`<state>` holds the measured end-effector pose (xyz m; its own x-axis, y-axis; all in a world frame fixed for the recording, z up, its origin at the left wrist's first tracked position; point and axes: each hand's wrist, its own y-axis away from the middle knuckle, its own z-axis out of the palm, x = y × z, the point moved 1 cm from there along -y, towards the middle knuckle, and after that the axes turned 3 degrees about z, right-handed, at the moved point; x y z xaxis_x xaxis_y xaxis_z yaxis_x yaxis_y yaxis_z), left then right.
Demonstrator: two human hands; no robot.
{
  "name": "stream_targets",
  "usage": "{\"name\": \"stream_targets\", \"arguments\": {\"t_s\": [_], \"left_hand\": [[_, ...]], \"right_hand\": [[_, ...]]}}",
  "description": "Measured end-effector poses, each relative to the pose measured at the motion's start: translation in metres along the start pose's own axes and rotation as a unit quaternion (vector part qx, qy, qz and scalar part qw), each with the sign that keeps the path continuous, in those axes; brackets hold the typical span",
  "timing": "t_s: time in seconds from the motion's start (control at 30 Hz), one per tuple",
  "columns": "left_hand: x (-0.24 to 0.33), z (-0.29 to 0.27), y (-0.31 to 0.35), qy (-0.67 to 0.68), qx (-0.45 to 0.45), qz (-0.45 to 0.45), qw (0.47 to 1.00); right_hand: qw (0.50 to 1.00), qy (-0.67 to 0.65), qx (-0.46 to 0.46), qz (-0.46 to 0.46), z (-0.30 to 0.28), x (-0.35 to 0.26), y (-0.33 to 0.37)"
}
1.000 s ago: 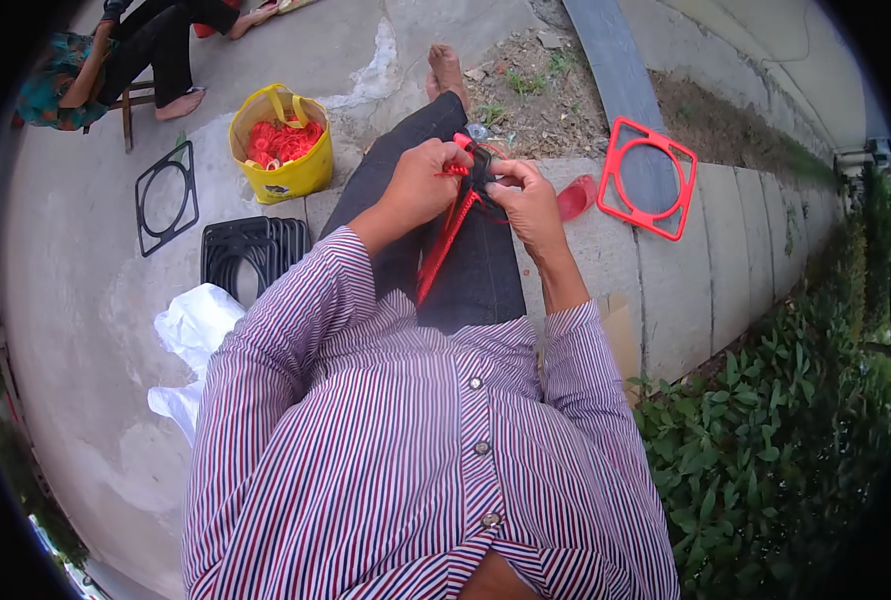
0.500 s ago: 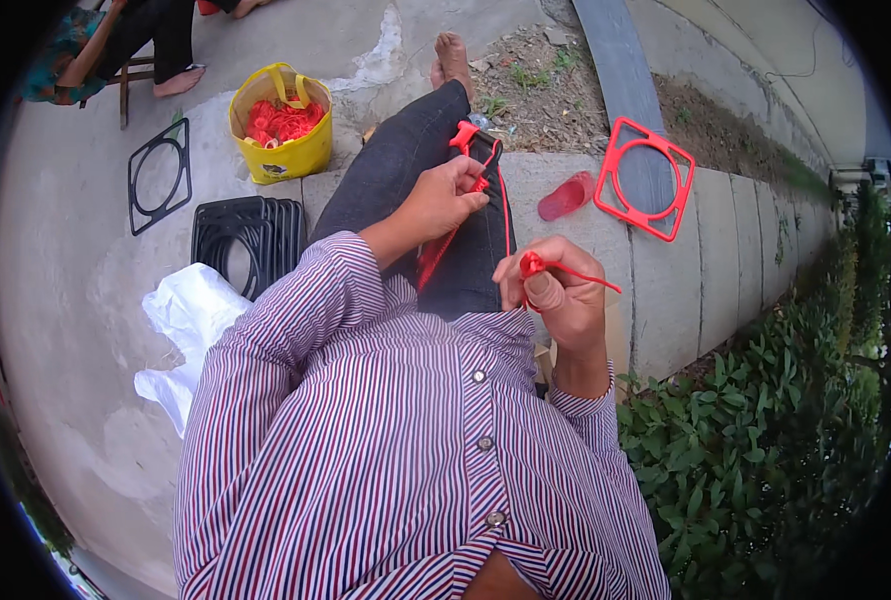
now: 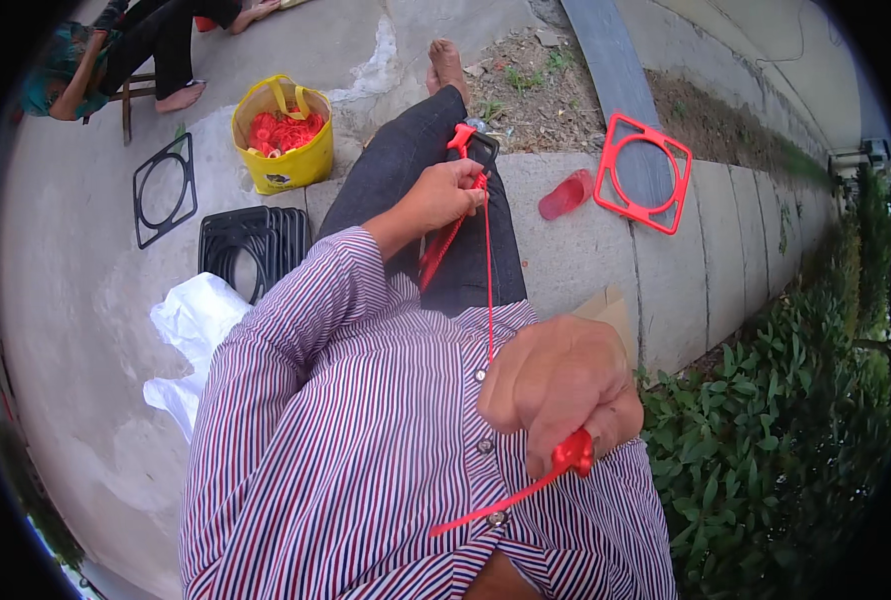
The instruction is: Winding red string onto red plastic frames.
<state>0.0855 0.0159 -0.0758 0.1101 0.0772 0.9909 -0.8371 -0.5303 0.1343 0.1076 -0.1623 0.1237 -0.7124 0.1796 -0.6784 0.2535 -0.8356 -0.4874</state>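
My left hand (image 3: 443,197) pinches red cord beside a red T-shaped piece (image 3: 460,138) and the corner of a black frame (image 3: 484,147) over my right leg. Below these fingers hangs red netting or braided cord (image 3: 435,258). A taut red cord (image 3: 489,270) runs from there down to my right hand (image 3: 565,385), which is a closed fist near my shirt front. Out of this fist sticks a small red knob-like piece (image 3: 573,453) with a loose red tail. The fist hides what lies inside it.
At the left stand a yellow bag (image 3: 300,175) of red cord or netting, stacked black frames (image 3: 290,235), a single black frame (image 3: 139,205) and a white sack (image 3: 195,320). A red frame (image 3: 677,185) and red slipper (image 3: 567,196) lie right. Another person (image 3: 150,60) sits far left.
My right hand has pulled down and toward my chest, drawing the red cord straight. The left hand keeps its pinch and has hardly moved.
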Motion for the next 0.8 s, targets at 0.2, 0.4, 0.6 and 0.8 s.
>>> {"name": "stream_targets", "arguments": {"t_s": [0.2,0.4,0.6,0.8], "left_hand": [[0.039,-0.004,0.007,-0.059,0.156,0.109,0.980],[0.038,-0.014,-0.014,0.159,0.107,-0.148,0.970],[0.026,-0.014,-0.020,0.107,0.103,-0.159,0.976],[0.055,-0.003,0.005,0.080,0.099,-0.019,0.992]], "right_hand": [[0.978,0.203,0.006,-0.042,-0.052,-0.028,0.020],[0.513,0.797,0.241,0.208,-0.185,0.008,0.039],[0.692,0.538,0.439,0.200,-0.217,0.064,0.031],[0.651,0.677,0.341,0.035,-0.181,0.048,0.029]]}}
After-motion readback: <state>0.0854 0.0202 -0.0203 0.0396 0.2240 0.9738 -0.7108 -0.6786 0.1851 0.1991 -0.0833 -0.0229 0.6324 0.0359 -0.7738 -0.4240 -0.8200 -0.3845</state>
